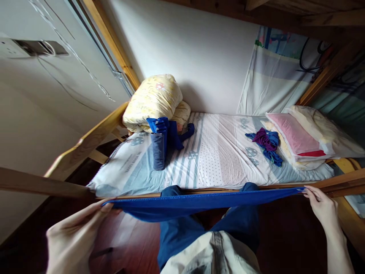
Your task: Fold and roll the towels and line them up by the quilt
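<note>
A blue cloth (182, 205) is stretched sideways above my lap, in front of the bed's edge. My left hand (80, 224) pinches its left corner between thumb and fingers. The right corner is pinched by my right hand (321, 203), held slightly higher. Between the hands the cloth sags a little along its lower edge. On the mattress beyond stand a grey-blue rolled towel (158, 151) and folded blue cloths (173, 135). To the right lies a crumpled heap of blue and purple cloth (266, 142).
A patterned sheet (211, 152) covers the bed. Yellow quilts (155, 97) are piled at the left end, and a pink pillow (296, 135) rests at the right. A wooden rail (85, 139) borders the left end. Wooden beams of an upper bunk (228, 13) run overhead.
</note>
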`<state>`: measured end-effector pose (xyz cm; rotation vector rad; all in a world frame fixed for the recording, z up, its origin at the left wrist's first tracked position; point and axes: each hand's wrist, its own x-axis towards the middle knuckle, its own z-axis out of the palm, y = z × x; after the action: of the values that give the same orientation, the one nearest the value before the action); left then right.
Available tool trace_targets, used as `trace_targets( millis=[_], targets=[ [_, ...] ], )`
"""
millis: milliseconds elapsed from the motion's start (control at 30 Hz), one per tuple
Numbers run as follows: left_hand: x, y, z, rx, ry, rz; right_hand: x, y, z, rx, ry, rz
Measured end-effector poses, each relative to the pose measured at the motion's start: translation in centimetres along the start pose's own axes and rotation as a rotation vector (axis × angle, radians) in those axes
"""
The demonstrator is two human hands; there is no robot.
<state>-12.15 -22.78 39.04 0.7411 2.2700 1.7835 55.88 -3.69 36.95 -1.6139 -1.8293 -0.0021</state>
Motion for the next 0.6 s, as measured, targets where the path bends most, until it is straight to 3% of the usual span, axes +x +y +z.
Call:
trace_targets(
  millis=[100, 167, 267, 367, 500, 600],
  targets=[
    [1.6, -1.4, 2.7, 0.008, -0.060, -0.022, 1.5, 1.1, 0.6, 0.025, -0.071, 0.006],
    [2.6, -2.7, 5.4, 0.022, -0.172, -0.051, 3.2, 1.8, 1.7, 0.050, -0.131, 0.023],
    [4.0, -4.9, 10.5, 0.021, -0.423, -0.133, 6.7, 2.2, 4.6, 0.114, -0.242, 0.053],
    [5.9, -6.1, 16.0, 0.014, -0.546, -0.147, 10.5, 1.4, 8.4, 0.162, -0.298, 0.067],
    [9.4, -5.3, 21.9, -0.015, -0.562, -0.065, 14.9, -0.8, 12.3, 0.146, -0.104, -0.001],
    [11.7, -4.1, 24.1, -0.082, -0.500, 0.018, 16.7, -1.6, 13.7, 0.137, 0.074, -0.024]
  ],
)
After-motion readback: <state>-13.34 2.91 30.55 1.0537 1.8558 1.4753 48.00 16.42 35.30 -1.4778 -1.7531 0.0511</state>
